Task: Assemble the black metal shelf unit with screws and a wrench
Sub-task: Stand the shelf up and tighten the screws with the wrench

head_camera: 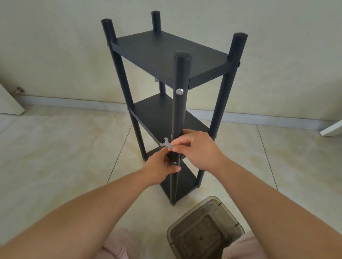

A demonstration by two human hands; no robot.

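The black metal shelf unit (170, 55) stands upright on the tiled floor (44, 151) in the middle of the frame, running from the upper centre down to just below mid-frame. Four round posts are visible, each capped at the top; the nearest post (179, 109) runs down the centre of the picture. Three shelf boards can be counted: a top one, a middle one and a bottom one near the floor.

Two silver screws show on the nearest post: one screw (180, 91) just under the top board, and a lower screw (174, 162) at the level of the hands. A further screw head shows on the right-hand post beside the top board.

One small flat silver wrench (166, 143) sits left of the nearest post, just below centre. The right hand (197, 149) pinches one end of it between thumb and fingertips, the other fingers curled. The left hand (161, 166), lower and to the left, has its fingers curled around the nearest post beside the lower screw; whether it holds anything small there cannot be told.

One translucent grey bin (205, 233) stands on the floor at the lower right. Pink-clad knees (116, 248) fill the bottom edge. A white door (2, 97) lies at the left edge.
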